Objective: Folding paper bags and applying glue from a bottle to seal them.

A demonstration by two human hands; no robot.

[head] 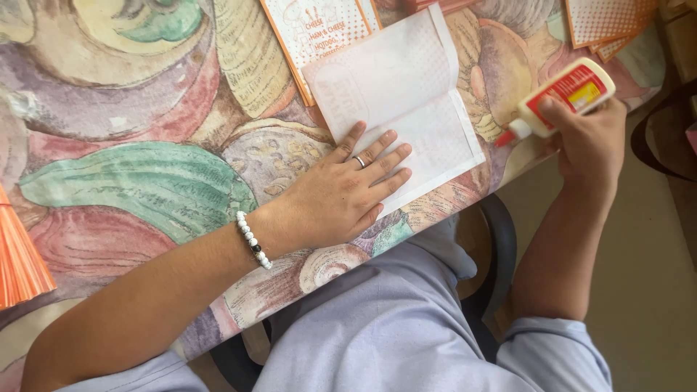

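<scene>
Pressing Paper, Glue Bottle Raised

Pressing flat, the left hand [341,192] spreads wide on one folded white paper sheet [406,94]. Just beyond it lies one orange printed card [308,33]. The right hand [588,141] grips one white glue bottle with a red label [563,98], nozzle tilted toward the sheet's edge. Two orange dotted cards [606,22] lie beyond that hand.

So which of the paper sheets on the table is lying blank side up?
The white sheet under the left hand; the other sheets show orange dotted print.
</scene>
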